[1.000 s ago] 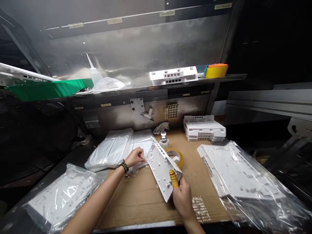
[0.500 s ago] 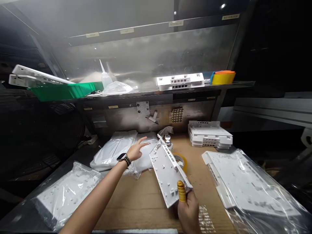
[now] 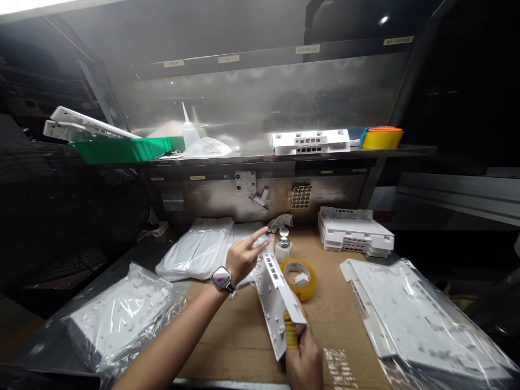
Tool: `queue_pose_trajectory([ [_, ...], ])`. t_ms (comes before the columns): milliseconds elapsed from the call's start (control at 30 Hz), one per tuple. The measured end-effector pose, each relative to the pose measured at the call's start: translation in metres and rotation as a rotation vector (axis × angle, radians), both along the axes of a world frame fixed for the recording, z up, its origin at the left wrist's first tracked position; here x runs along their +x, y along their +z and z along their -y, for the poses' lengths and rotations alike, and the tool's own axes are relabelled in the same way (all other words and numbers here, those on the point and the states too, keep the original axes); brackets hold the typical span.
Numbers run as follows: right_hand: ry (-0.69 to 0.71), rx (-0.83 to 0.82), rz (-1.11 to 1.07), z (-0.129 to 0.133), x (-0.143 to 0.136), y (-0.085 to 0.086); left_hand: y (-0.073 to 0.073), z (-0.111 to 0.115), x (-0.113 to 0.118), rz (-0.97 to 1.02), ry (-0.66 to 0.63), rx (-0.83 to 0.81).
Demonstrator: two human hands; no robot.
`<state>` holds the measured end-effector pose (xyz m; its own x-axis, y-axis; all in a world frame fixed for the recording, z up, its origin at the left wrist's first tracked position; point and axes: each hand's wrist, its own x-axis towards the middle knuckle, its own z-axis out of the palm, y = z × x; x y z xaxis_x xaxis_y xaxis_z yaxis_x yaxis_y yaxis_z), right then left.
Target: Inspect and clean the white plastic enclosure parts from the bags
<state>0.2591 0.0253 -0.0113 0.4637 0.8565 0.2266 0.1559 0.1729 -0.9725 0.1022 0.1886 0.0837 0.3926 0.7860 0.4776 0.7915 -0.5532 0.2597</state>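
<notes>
My right hand [image 3: 304, 355], with a yellow cover on its thumb, grips the near end of a white plastic housing panel [image 3: 274, 300]. The panel is tilted on edge, showing a row of square port openings along its upper side. My left hand [image 3: 244, 257] wears a watch and has its index and middle fingers stretched out. It is beside the panel's far end, its fingertips pointing towards a crumpled grey cloth [image 3: 281, 222]; whether it touches the panel I cannot tell. A small bottle with a metal lid [image 3: 284, 246] stands just beyond, and a roll of yellow tape [image 3: 309, 284] lies right of the panel.
Clear plastic bags [image 3: 197, 249] lie behind my left wrist. Bagged white panels lie left [image 3: 125, 314] and right [image 3: 414, 314]. Stacked housings [image 3: 357, 233] sit at the back right. A metal shelf [image 3: 252, 160] crosses above, carrying a green tray [image 3: 130, 150].
My left hand has moved right, to the panel's far end. My right hand has turned the panel more upright and shifted it slightly left. The view has shifted a little, and the tape roll shows more fully.
</notes>
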Motion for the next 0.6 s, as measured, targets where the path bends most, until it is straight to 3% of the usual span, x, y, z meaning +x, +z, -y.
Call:
queue_pose_trajectory([
  [133, -0.127, -0.167, -0.221, -0.001, 0.023, 0.022, -0.009, 0.042, 0.008, -0.134, -0.003, 0.027],
  [333, -0.075, -0.205, -0.431, 0.009, 0.034, 0.037, -0.017, 0.085, 0.008, -0.401, -0.013, -0.144],
  [467, -0.079, -0.182, -0.457, 0.017, 0.034, 0.041, -0.014, 0.098, 0.007, -0.288, -0.138, -0.224],
  [600, -0.14, -0.179, -0.46, 0.02, 0.051, 0.053, -0.019, 0.098, -0.002, -0.191, -0.16, -0.194],
])
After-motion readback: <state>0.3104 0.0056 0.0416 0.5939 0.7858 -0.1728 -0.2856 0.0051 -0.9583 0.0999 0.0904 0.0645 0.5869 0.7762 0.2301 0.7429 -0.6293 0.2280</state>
